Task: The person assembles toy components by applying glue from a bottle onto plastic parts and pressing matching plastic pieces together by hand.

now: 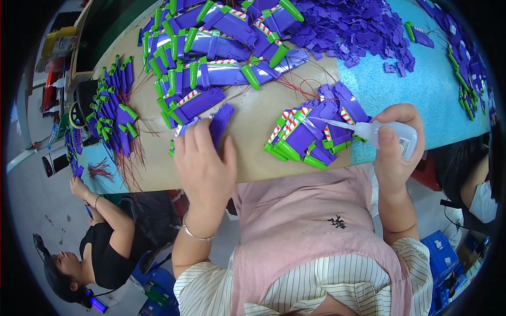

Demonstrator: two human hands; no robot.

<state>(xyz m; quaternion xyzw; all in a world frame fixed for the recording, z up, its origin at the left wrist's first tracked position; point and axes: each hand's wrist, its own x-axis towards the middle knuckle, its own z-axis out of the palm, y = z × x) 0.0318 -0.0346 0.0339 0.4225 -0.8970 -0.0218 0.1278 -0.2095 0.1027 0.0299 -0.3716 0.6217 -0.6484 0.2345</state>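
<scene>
My right hand is wrapped round a white squeeze bottle with a long thin nozzle. The nozzle points left, its tip over a small pile of purple toy wings with green tips and red-and-white striped edges. My left hand has its fingers bent over another purple wing on the table. My fingers cover most of that wing, and its purple end sticks out beyond them.
More striped wings are heaped at the back. A mound of small purple plates is behind the bottle. Bundled wired parts lie at left, with thin red wires trailing. At far left another person handles purple parts.
</scene>
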